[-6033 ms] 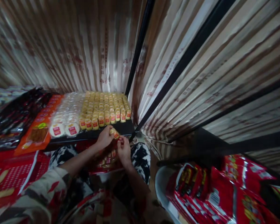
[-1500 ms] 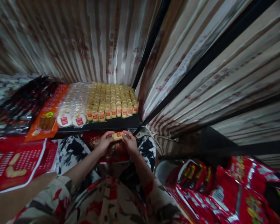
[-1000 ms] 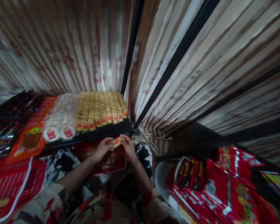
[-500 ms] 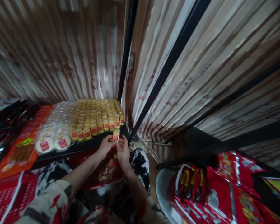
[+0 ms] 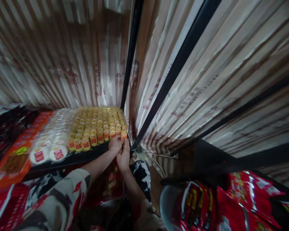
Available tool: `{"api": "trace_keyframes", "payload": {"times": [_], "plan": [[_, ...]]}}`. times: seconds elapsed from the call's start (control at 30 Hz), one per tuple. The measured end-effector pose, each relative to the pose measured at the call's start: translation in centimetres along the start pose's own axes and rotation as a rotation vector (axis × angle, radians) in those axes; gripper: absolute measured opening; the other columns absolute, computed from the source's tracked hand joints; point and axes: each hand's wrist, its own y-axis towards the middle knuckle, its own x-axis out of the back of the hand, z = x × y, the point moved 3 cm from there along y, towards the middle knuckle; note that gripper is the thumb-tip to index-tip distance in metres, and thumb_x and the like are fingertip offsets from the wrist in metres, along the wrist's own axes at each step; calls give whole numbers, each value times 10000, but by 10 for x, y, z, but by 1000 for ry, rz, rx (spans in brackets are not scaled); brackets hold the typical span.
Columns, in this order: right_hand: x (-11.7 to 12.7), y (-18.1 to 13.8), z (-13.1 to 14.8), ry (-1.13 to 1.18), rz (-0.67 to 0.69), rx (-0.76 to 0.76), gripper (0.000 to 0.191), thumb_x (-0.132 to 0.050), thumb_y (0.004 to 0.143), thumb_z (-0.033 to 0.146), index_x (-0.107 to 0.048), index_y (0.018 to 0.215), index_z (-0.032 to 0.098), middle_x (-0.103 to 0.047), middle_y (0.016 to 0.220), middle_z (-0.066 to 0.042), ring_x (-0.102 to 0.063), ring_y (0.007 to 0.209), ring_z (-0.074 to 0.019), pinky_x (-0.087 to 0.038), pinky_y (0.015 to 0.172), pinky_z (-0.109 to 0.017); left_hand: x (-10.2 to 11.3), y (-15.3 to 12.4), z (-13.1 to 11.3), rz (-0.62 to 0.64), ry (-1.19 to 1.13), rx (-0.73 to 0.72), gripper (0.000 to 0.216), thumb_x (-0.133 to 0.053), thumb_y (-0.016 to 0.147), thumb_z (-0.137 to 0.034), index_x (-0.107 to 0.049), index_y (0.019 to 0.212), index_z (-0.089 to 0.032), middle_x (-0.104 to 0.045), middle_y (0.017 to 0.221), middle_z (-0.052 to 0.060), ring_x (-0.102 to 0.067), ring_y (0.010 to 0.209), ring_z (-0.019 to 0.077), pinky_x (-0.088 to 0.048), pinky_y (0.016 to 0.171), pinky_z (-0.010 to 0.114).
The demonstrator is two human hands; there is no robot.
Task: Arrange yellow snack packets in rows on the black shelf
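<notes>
Rows of small yellow packets with red labels (image 5: 96, 123) stand packed on a black shelf (image 5: 69, 158) ahead of me. Both hands are at the right front corner of those rows. My left hand (image 5: 115, 144) is curled with its fingertips on the front row, and my right hand (image 5: 123, 157) is pressed against it from below. A yellow packet (image 5: 124, 133) stands at their fingertips, at the right end of the front row. Whether either hand still grips it is hidden by the fingers.
Round white packets (image 5: 49, 149) and orange packs (image 5: 14, 157) lie left of the yellow rows. A black upright post (image 5: 131, 64) rises at the shelf corner before striped wrapping. A bin of red snack bags (image 5: 221, 208) stands at lower right. A red bag (image 5: 108, 189) lies on my lap.
Both hands rose from my lap with one yellow packet, turned it upright and brought it to the right end of the front row. The view tilted upward.
</notes>
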Motion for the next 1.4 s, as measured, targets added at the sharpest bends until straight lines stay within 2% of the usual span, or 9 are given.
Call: {"api": "trace_keyframes", "payload": {"times": [0.13, 0.27, 0.37, 0.57, 0.77, 0.97, 1.17, 1.3, 1.4], "plan": [[-2, 7, -10, 23, 14, -2, 631, -346, 764, 83, -308, 1393, 118, -283, 1468, -117, -221, 1373, -200, -228, 1122, -417, -5, 4, -16, 13, 237, -83, 85, -661, 681, -216, -683, 763, -216, -634, 677, 28, -574, 687, 183, -376, 636, 247], [-3, 16, -12, 53, 34, -7, 594, -377, 808, 154, -298, 1393, 99, -245, 1483, -135, -209, 1377, -206, -212, 1127, -407, -13, 3, -20, -22, 309, -133, 118, -621, 726, -224, -665, 832, -201, -646, 765, 70, -592, 756, 218, -389, 688, 284], [-4, 23, -16, 84, 19, -39, 571, -343, 836, 168, -283, 1403, 136, -258, 1483, -104, -216, 1375, -179, -208, 1130, -385, -19, 4, -16, -24, 317, -179, 131, -599, 742, -210, -638, 860, -169, -635, 775, 92, -593, 764, 233, -392, 703, 304], [-9, 32, -25, 120, 23, -74, 564, -259, 855, 156, -248, 1419, 156, -257, 1484, -82, -217, 1372, -144, -196, 1136, -354, -25, 7, -9, -13, 318, -231, 168, -538, 769, -143, -587, 929, -154, -621, 775, 77, -581, 711, 192, -405, 684, 282], [-7, 36, -23, 61, 35, -15, 539, -267, 837, 162, -359, 1365, 101, -312, 1454, -127, -232, 1363, -178, -186, 1132, -395, -23, 1, -15, 10, 522, -259, 198, -438, 821, -105, -620, 893, -137, -633, 968, 111, -598, 865, 189, -434, 770, 275], [-6, 41, -20, -3, 28, 15, 474, -292, 871, 235, -473, 1291, 110, -396, 1400, -144, -237, 1357, -211, -206, 1117, -419, -23, 3, -14, 76, 462, -230, 278, -423, 822, -78, -659, 965, -108, -670, 994, 128, -620, 888, 192, -452, 807, 275], [-6, 42, -16, -20, 38, -25, 487, -265, 900, 273, -439, 1314, 87, -376, 1407, -170, -266, 1345, -216, -222, 1111, -414, -22, 1, -14, 85, 397, -230, 314, -413, 843, -101, -645, 1055, -106, -674, 1044, 115, -621, 935, 167, -453, 863, 257], [-10, 44, -20, -75, 78, -37, 485, -254, 895, 257, -429, 1327, 122, -383, 1410, -124, -279, 1337, -173, -222, 1116, -364, -22, 0, -13, 133, 385, -213, 325, -411, 838, -95, -666, 1038, -116, -682, 1049, 111, -629, 935, 167, -456, 868, 258], [-13, 45, -26, -122, 92, -43, 481, -289, 877, 235, -436, 1322, 125, -398, 1398, -122, -277, 1337, -180, -235, 1109, -372, -22, 3, -10, 129, 376, -209, 331, -412, 832, -94, -668, 1041, -109, -687, 1035, 122, -636, 913, 177, -466, 851, 274]]}}
